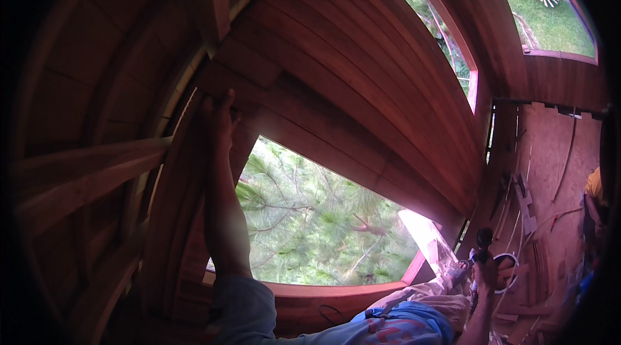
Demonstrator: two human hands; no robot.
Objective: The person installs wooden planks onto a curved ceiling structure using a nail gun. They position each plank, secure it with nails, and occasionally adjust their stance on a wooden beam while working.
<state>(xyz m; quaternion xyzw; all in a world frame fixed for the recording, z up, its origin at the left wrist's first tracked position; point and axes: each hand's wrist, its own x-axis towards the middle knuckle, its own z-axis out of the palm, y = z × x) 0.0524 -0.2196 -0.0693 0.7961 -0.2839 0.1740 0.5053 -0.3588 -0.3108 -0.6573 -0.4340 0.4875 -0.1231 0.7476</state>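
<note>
My left arm reaches up past a window opening, and my left hand (223, 115) lies against the reddish wooden wall planks (259, 96) near the upper left corner of that opening. Its fingers look stretched out along the wood, though shadow hides part of them. Low on the right, my right hand (484, 275) is closed around a dark tool (484, 239) with a rounded black end. The tool's kind cannot be made out. Just beside that hand is a round container with a pale rim (514, 261).
Wooden beams (97, 170) run along the left. Foliage (323, 222) shows through the window opening (336, 290). Wood offcuts (537, 267) and strips lie on the plank floor (550, 151) at right. Another person's yellow sleeve (593, 183) appears at the right edge.
</note>
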